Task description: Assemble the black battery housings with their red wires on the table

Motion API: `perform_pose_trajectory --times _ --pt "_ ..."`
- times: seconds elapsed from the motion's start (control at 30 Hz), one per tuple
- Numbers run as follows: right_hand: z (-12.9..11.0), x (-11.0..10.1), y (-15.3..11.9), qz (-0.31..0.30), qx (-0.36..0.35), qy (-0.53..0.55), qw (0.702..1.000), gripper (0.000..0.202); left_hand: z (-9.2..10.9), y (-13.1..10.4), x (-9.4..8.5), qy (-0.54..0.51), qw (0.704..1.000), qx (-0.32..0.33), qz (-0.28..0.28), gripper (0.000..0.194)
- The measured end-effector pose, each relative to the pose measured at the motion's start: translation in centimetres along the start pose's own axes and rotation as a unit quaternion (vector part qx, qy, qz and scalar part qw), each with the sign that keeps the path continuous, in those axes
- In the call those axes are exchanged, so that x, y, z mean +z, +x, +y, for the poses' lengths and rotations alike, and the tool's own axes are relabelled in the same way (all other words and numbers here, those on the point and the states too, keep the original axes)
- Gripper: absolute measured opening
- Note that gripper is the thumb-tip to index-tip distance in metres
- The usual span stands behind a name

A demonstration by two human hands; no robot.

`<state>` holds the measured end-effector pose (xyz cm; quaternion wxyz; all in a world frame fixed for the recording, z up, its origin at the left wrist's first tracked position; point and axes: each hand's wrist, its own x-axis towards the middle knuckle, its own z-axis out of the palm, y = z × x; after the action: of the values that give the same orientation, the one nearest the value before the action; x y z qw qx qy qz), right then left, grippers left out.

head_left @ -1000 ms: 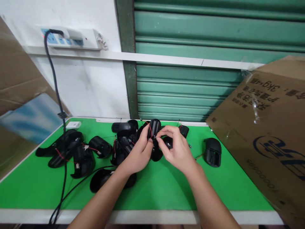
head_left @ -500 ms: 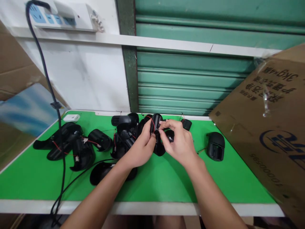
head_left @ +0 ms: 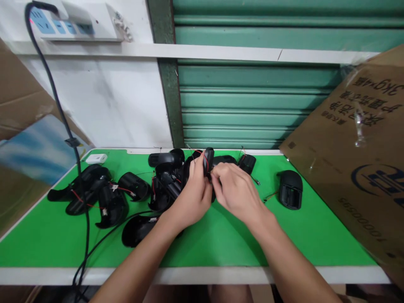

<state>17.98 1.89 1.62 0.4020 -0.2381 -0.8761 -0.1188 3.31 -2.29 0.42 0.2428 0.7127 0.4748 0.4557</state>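
My left hand (head_left: 197, 193) is wrapped round a black plastic housing (head_left: 208, 158) with a thin red wire looping over it, held above the green table. The fingers of my right hand (head_left: 232, 185) are pinched together against the housing's right side; what lies between the fingertips is hidden. Just left of my left hand is a pile of similar black shells (head_left: 168, 179). Behind my right hand lies a small black part (head_left: 247, 163) with a wire and connector.
More black shells with red wires (head_left: 112, 204) lie on the left of the green table (head_left: 227, 248), beside a black cable (head_left: 82, 185). A black housing (head_left: 290, 190) sits at right, near a large cardboard box (head_left: 356, 168). A white block (head_left: 96, 158) is at back left.
The held housing is turned more edge-on. My right hand has rolled over, with its back now facing up and its fingers curled closer to the housing. The view has shifted slightly.
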Motion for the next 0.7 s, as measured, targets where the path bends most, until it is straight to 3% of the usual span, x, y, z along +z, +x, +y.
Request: perform_pose_trajectory --times 0.2,0.27,0.4,0.57,0.7 --pt "-0.1 0.2 -0.3 0.006 0.022 0.045 0.999 0.018 0.4 0.0 -0.2 -0.016 1.000 -0.012 0.005 0.058" --pt "0.1 0.2 -0.4 0.033 0.071 0.120 0.990 0.023 0.5 0.1 -0.6 -0.069 0.997 -0.044 0.011 0.055" --pt "0.9 -0.1 -0.1 0.081 0.205 0.257 0.941 0.052 0.5 0.4 -1.2 -0.172 0.981 -0.091 -0.014 0.056" --pt "1.4 -0.4 0.2 -0.043 0.242 0.427 0.870 0.064 0.5 0.3 -1.6 -0.173 0.981 -0.083 -0.041 0.055" --pt "1.4 -0.4 0.0 -0.049 0.260 0.458 0.849 0.065 0.5 0.1 -1.7 -0.138 0.986 -0.074 -0.050 0.054"
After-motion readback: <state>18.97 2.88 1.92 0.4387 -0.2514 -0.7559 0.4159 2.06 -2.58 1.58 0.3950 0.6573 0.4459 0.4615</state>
